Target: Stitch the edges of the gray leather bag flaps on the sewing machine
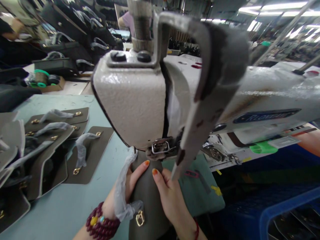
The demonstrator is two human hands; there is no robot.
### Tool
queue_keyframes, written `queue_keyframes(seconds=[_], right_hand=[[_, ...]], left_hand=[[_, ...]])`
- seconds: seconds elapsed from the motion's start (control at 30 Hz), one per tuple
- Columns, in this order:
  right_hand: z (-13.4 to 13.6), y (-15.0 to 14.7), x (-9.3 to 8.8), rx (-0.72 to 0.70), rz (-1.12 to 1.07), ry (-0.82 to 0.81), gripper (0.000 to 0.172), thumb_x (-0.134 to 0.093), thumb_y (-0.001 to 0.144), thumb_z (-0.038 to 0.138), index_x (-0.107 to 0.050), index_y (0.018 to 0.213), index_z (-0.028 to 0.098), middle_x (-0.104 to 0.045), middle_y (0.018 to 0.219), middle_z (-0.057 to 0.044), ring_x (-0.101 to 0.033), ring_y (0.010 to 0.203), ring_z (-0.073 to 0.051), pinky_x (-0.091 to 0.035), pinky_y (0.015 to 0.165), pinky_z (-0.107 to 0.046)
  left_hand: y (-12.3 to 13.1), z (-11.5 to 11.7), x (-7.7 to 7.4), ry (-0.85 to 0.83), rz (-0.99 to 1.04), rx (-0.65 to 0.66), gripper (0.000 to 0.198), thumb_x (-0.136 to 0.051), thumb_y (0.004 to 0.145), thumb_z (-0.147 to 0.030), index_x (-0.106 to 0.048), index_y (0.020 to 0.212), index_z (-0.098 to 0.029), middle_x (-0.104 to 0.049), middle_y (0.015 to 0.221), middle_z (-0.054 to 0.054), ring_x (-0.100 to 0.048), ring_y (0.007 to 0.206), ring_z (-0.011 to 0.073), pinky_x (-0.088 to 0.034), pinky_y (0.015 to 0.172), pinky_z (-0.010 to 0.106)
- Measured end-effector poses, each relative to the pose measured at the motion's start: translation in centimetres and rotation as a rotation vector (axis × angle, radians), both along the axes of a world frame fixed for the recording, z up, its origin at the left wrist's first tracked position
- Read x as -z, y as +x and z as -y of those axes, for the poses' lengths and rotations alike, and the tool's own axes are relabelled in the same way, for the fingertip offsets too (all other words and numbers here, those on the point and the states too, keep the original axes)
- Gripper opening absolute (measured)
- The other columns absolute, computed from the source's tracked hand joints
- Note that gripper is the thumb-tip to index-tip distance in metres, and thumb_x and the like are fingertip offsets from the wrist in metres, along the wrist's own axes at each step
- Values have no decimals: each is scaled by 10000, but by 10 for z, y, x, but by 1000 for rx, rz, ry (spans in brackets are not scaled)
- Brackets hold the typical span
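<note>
A dark grey-brown bag panel (147, 200) lies bent under the head of a white sewing machine (132, 103). My left hand (133, 180) grips its left side, thumb on top and the other fingers mostly hidden. On the right side my right hand (170, 191) pinches the panel, its thumb close to the left thumb. A bag handle (122, 186) in clear plastic wrap arches over my left hand and wrist. Its near end joins a gold buckle (140, 218) on the panel. The needle and the seam are hidden from me.
Several panels (92, 163) with wrapped handles lie on the pale green tabletop (107, 186) at left. Small pink snips (192, 173) rest right of my hands. A blue crate (287, 203) stands low at right. Finished-looking dark bags (67, 20) and other people are behind.
</note>
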State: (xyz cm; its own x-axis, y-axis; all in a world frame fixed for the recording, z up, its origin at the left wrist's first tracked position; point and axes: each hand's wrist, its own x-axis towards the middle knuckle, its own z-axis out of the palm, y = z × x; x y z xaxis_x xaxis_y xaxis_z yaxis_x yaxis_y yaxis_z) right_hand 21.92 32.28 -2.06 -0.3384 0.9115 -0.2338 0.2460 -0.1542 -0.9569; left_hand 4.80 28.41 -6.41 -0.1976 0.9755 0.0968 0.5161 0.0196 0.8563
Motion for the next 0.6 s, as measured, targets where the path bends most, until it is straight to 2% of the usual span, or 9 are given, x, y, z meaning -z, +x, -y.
queue_keyframes(seconds=[0.13,0.27,0.4,0.47,0.53,0.6], right_hand=[[-7,-6,-2,3,7,52,425,-425,954,492,-456,663,183,-441,647,11,-406,646,-134,-309,573,-236],[-11,-13,-3,15,16,69,444,-417,953,503,-428,641,188,-391,616,19,-373,621,-131,-280,552,-243],[-12,-21,-1,45,-3,69,441,-409,954,506,-469,666,177,-408,627,13,-385,631,-133,-284,566,-250],[-12,-23,0,55,-18,70,434,-412,956,494,-474,671,173,-409,630,13,-385,634,-131,-286,570,-250],[-13,-21,1,39,-28,75,429,-419,963,480,-467,667,173,-403,627,17,-380,628,-125,-282,566,-246],[-16,-16,1,2,-38,86,426,-444,965,476,-465,666,174,-401,622,23,-379,615,-118,-280,556,-240]], left_hand=[[1,-24,-13,-49,167,-60,374,-528,903,-468,-691,1185,-284,-698,1122,106,-553,1261,367,-396,1141,567],[1,-44,-39,-42,218,-56,406,-510,901,-516,-714,1149,-267,-694,1160,99,-556,1250,346,-354,1163,541],[-8,-55,-59,-25,115,76,437,-478,898,-518,-723,1167,-275,-675,1243,102,-500,1314,365,-389,1127,549],[-13,-57,-62,-42,99,124,437,-501,885,-505,-712,1191,-276,-666,1265,107,-505,1312,368,-408,1109,552],[-16,-56,-60,-65,151,105,445,-526,872,-513,-708,1197,-270,-673,1253,112,-511,1310,367,-394,1118,559],[-16,-52,-57,-107,236,81,459,-543,866,-534,-702,1201,-264,-702,1201,116,-555,1267,361,-446,1082,542]])
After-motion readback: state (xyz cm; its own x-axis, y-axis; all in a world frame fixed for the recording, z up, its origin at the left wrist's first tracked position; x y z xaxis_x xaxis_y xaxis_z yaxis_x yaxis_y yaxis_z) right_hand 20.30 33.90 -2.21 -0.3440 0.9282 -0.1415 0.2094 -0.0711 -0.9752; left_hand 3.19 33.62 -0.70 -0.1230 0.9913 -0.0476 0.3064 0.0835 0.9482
